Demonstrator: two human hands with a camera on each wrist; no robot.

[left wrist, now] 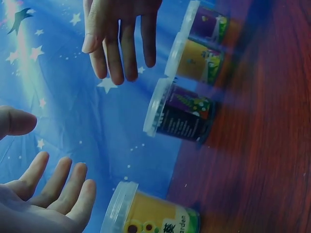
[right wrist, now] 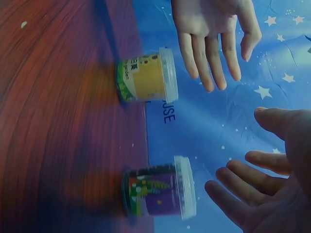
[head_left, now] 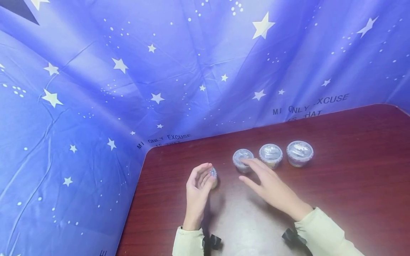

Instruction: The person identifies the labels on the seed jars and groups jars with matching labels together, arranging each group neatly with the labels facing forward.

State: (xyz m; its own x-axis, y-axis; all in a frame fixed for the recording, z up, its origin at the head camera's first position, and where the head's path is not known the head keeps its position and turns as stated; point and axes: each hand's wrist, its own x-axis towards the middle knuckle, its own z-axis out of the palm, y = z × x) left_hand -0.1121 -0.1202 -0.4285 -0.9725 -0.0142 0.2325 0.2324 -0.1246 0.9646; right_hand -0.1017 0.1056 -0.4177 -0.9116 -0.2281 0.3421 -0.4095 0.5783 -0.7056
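Two empty hands poised among lidded tubs

The left hand (head_left: 198,185), loosely curved, holds nothing beside a yellow plastic tub with a clear lid (left wrist: 158,212); the right hand (head_left: 272,188), fingers extended, is empty near a purple-and-black plastic tub with a clear lid (right wrist: 153,191); the step looks like positioning tubs; gripping one calls for fingers closing round its wall; the red-brown wooden table (head_left: 358,185) ends left of the left hand and at the starry blue cloth (head_left: 192,71) beyond both; room lies between them.

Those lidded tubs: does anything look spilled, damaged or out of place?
Nothing looks spilled or damaged. The tub by the left hand merely stands apart from the other three tubs; all four are upright and lidded.
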